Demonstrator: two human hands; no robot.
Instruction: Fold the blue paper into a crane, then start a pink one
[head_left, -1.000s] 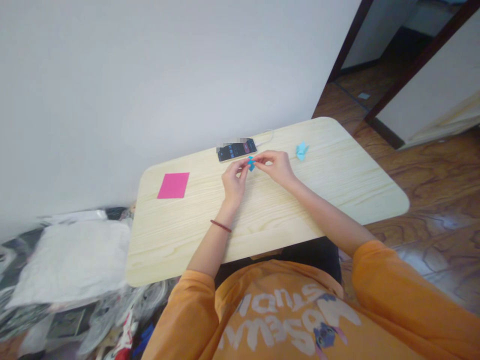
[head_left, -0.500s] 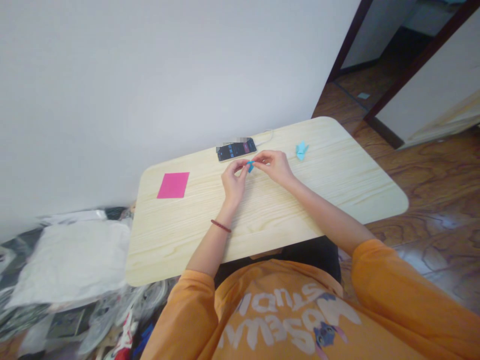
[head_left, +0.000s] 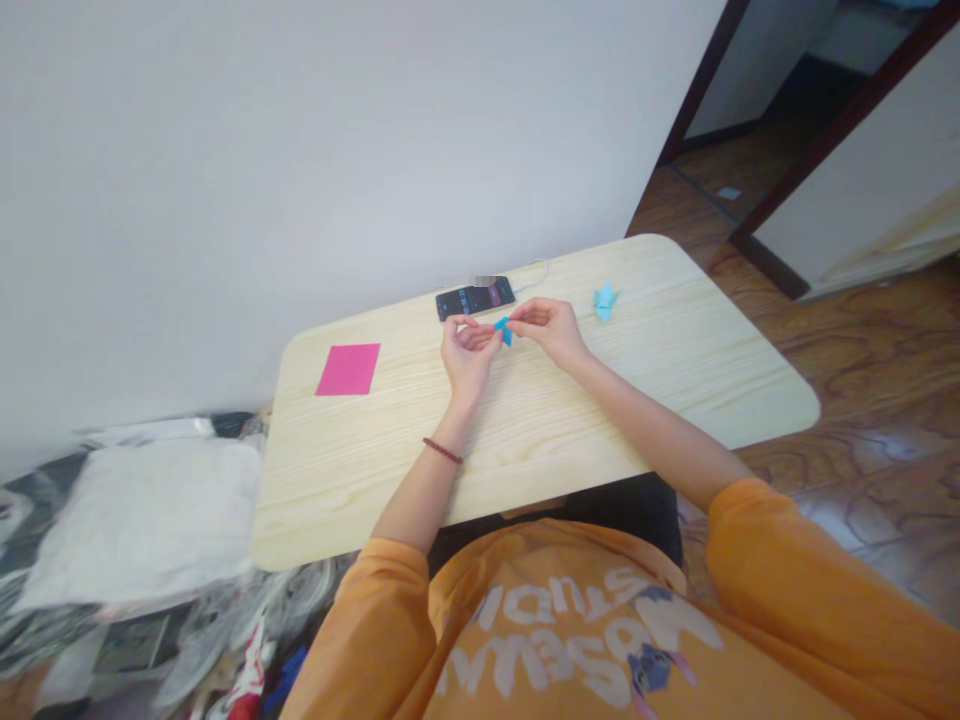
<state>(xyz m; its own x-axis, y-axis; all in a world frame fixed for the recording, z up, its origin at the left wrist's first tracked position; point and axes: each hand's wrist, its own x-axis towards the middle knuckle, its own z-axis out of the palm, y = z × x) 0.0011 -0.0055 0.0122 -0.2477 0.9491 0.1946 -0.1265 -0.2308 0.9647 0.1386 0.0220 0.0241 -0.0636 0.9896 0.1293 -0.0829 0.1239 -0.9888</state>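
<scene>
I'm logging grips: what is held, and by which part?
Folded blue paper: the left hand holds its left side, the right hand its upper right edge.

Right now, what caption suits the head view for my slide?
Left hand and right hand handle a small blue folded paper over a pale table, a pink sheet lying at left.

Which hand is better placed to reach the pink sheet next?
Likely the left hand: it is nearer the pink sheet, while the right hand is farther over. Both are at the blue paper, though.
</scene>
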